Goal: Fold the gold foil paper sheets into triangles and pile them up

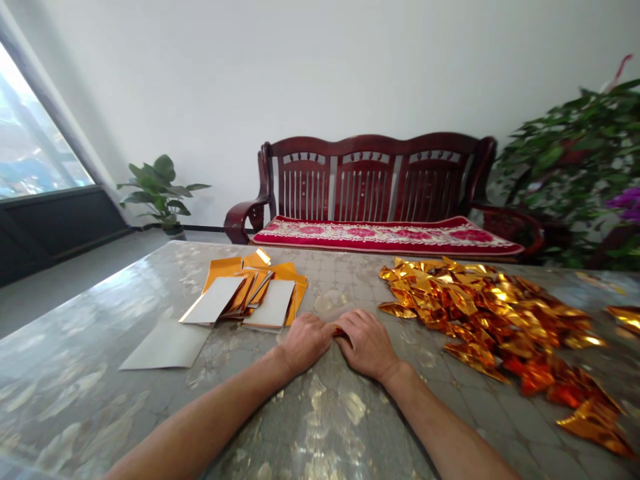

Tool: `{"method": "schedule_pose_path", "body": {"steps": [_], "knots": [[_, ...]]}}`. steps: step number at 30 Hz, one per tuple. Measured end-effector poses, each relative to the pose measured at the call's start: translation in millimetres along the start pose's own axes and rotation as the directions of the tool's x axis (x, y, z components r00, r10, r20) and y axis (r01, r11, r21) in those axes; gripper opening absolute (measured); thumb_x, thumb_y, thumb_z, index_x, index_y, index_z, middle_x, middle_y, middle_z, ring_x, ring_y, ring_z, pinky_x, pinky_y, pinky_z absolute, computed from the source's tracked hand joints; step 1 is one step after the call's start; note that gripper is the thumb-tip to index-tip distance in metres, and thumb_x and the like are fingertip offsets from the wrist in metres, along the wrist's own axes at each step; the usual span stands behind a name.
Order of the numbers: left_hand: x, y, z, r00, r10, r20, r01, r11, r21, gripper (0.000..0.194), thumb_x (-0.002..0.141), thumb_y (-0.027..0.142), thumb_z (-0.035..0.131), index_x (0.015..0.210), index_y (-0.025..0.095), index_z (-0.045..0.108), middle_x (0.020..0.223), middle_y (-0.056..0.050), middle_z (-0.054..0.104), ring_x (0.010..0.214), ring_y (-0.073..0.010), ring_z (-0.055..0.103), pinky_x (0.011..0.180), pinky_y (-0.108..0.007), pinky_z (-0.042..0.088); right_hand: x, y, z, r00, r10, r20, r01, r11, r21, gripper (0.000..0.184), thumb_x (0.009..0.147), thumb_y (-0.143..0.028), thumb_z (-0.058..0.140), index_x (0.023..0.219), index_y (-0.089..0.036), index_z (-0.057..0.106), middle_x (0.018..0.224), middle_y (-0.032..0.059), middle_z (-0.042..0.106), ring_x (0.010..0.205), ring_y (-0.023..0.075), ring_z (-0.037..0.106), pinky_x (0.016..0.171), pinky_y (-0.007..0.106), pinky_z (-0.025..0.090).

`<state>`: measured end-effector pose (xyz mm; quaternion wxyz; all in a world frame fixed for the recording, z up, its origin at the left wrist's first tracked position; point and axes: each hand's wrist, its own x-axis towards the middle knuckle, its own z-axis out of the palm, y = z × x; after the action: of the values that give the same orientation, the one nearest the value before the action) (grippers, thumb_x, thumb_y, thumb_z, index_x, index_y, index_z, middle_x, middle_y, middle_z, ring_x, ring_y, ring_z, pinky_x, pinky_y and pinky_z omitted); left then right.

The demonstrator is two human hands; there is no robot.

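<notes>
My left hand (306, 341) and my right hand (367, 343) rest knuckles-up on the table (320, 413), fingertips meeting over a small piece of gold foil paper (339, 331) that is almost hidden between them. Both hands have their fingers curled and pressed down on it. To the left lies a loose stack of flat gold-and-white paper sheets (253, 293), with one white sheet (167, 345) lying apart, nearer me. To the right spreads a big pile of folded gold foil pieces (495, 320).
A dark red wooden bench (375, 193) with a red patterned cushion stands behind the table. A potted plant (160, 193) is on the floor at left, a large leafy plant (580, 160) at right, a window (30, 147) far left.
</notes>
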<state>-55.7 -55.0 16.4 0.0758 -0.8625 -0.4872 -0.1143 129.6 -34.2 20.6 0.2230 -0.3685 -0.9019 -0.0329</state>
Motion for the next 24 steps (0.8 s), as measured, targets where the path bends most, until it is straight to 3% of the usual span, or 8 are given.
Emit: {"method": "schedule_pose_path", "body": {"steps": [6,11,24], "knots": [[2,7,-1.2,0.994,-0.11,-0.011,0.104,0.965,-0.241,0.028,0.099,0.031,0.042,0.092,0.023,0.068,0.084,-0.001,0.07,0.083,-0.0154,0.064,0.077,-0.025,0.046,-2,11,5,1.0,0.02,0.0,-0.02,1.0,-0.015,0.023,0.097,-0.03,0.05,0.087,-0.022,0.068,0.088,0.0038,0.067,0.09,0.0191,0.054,0.078,0.031,0.037],[-5,-6,8.9,0.984,-0.172,-0.052,0.137,0.905,-0.402,0.025,0.095,0.017,0.047,0.104,0.022,0.069,0.096,-0.003,0.069,0.097,-0.0158,0.062,0.086,-0.024,0.047,-4,15,7,0.997,0.079,-0.008,-0.079,0.996,0.036,0.02,0.095,-0.023,0.052,0.089,-0.023,0.072,0.089,0.0028,0.068,0.089,0.0175,0.057,0.079,0.028,0.04],[0,-3,10.0,0.968,-0.25,0.003,0.23,0.889,-0.397,0.015,0.09,0.023,0.058,0.091,0.024,0.073,0.09,-0.001,0.067,0.092,-0.0163,0.061,0.082,-0.024,0.043,-1,12,5,0.984,0.177,0.015,-0.178,0.984,0.011,0.019,0.094,-0.026,0.055,0.084,-0.022,0.07,0.089,0.0045,0.067,0.091,0.0199,0.055,0.081,0.032,0.038]]}}
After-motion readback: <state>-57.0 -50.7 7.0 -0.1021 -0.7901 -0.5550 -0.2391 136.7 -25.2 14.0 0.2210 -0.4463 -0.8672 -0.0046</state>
